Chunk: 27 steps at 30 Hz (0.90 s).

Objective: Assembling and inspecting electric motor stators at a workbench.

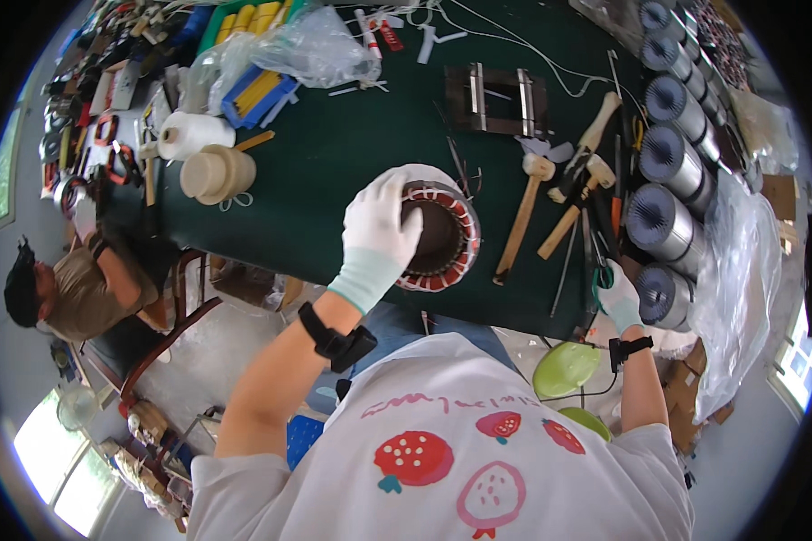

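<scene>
A motor stator (468, 236), a ring with red insulation and white lacing around its open bore, stands at the table's near edge. My left hand (383, 216), in a white glove, grips its left side, with the thumb over the rim at the bore. Over at the right end of the table, my gloved right hand (619, 296) holds scissors (598, 275) by their green handles. Their blades point away from me, beside thin rods lying on the table. The right fingers are partly hidden.
Mallets (525, 203), a brush (595, 131) and a dark metal frame (496, 101) lie beyond the stator. Wire spools (660, 216) line the right. White thread (189, 137) and tape rolls (216, 174) stand left. A co-worker (86, 293) sits far left.
</scene>
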Motion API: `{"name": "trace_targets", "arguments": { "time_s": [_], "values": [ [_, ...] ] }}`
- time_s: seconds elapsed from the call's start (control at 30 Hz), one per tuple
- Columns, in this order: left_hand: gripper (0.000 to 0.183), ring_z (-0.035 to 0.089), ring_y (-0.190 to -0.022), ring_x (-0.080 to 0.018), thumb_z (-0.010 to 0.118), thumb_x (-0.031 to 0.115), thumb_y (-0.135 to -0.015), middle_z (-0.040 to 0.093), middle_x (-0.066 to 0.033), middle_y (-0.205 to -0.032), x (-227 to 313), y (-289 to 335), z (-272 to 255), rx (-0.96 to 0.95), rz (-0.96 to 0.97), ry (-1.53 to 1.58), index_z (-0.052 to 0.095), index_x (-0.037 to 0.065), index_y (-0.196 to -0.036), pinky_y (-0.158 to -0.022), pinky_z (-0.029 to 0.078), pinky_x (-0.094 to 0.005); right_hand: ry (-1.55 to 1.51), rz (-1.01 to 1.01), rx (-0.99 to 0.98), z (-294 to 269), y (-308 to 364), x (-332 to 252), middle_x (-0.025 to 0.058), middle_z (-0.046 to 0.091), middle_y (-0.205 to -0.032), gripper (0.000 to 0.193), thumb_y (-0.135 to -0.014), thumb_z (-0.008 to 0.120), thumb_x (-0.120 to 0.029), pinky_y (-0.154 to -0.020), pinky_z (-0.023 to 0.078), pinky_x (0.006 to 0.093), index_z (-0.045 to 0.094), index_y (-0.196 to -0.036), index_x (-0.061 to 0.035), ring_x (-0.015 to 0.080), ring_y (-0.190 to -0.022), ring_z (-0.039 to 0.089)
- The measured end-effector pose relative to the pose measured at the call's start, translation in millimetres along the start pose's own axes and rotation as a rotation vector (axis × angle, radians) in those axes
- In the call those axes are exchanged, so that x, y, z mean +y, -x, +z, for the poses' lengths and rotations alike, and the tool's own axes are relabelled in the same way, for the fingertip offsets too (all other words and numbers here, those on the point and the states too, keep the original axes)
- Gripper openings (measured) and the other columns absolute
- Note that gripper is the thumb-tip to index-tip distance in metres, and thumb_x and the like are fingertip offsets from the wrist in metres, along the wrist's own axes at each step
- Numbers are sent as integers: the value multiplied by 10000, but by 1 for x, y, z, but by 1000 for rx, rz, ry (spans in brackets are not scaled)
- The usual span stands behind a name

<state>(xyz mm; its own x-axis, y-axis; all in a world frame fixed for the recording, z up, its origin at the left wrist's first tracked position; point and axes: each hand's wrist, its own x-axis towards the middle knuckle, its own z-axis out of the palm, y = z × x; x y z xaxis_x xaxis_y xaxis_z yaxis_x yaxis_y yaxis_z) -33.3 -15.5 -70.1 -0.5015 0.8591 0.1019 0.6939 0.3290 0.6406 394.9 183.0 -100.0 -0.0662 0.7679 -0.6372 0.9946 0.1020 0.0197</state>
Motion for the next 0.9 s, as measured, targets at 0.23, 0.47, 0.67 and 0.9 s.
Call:
{"name": "trace_targets", "arguments": {
  "time_s": [0.23, 0.47, 0.67, 0.9],
  "values": [
    [249, 624, -1006, -366, 675, 161, -880, 672, -125, -1144, -4, -3, 4, -14, 9, 39, 665, 88, -1118, -883, 501, -456, -411, -604, -113, -29, 61, -102, 114, 631, -856, 592, -857, 795, -254, -709, 512, 351, 559, -1382, -119, 223, -734, 626],
    [223, 621, -1056, -298, 646, 92, -914, 655, -127, -1148, -2, -5, 6, -85, 4, 100, 656, 26, -1127, -924, 513, -372, -325, -867, -116, -15, 50, -199, 144, 691, -938, 477, -865, 709, -391, -782, 541, 427, 589, -1238, -120, 362, -915, 675],
    [222, 625, -1067, -297, 645, 104, -919, 654, -129, -1154, -2, -5, 3, -105, 12, 78, 655, 24, -1126, -934, 514, -370, -281, -1047, -49, -5, 22, -216, 161, 698, -993, 495, -857, 704, -445, -797, 548, 430, 612, -1220, -121, 366, -952, 670],
    [311, 646, -1062, -303, 656, 93, -904, 657, -138, -1165, -1, -7, 3, -112, -18, 105, 628, 24, -1206, -948, 520, -365, -256, -1021, -89, 9, 19, -213, 156, 713, -847, 472, -898, 678, -475, -672, 551, 425, 616, -1196, -114, 368, -756, 692]
  ]
}}
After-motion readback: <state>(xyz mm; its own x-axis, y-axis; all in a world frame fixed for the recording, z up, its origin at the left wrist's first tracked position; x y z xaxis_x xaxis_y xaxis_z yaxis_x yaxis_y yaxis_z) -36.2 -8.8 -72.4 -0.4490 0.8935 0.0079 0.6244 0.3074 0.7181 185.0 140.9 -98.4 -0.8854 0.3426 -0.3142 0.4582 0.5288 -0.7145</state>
